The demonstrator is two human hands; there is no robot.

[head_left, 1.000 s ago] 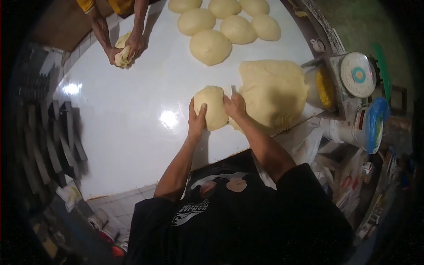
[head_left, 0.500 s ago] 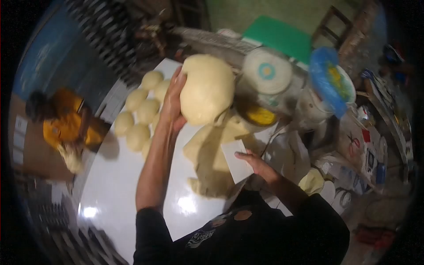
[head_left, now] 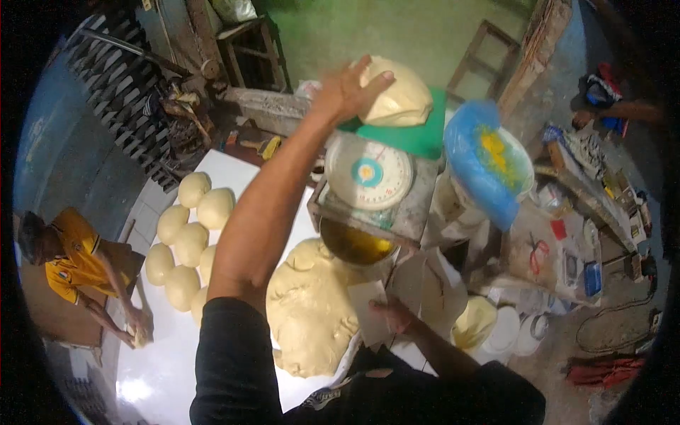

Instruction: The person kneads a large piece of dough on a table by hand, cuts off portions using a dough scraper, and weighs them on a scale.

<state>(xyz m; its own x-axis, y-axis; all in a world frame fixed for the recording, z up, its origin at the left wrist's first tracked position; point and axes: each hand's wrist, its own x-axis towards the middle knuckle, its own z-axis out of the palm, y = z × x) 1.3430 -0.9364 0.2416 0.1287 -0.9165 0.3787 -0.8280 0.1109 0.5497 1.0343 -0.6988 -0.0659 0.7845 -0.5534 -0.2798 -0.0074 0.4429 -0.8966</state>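
Note:
A large ball of dough [head_left: 398, 95] sits over the green tray [head_left: 414, 138] of the weighing scale [head_left: 368, 173]. My left hand [head_left: 350, 92] touches its left side, thumb and fingers spread apart. In my right hand [head_left: 393, 316] is a flat white scraper [head_left: 369, 312], low over the right edge of a big slab of dough [head_left: 308, 308] on the white table [head_left: 166, 361]. Several smooth dough balls [head_left: 182, 287] stand grouped at the left of the slab.
Behind the slab is a metal bowl with yellow contents [head_left: 358, 244]. A bucket with a blue plastic cover [head_left: 482, 163] stands right of the scale. At the far left, a co-worker in a yellow shirt [head_left: 78, 255] handles a small piece of dough [head_left: 142, 335].
The view has turned toward the scale. My left hand has carried the dough ball from the table up to the green tray. My right hand has moved away from the ball with the scraper.

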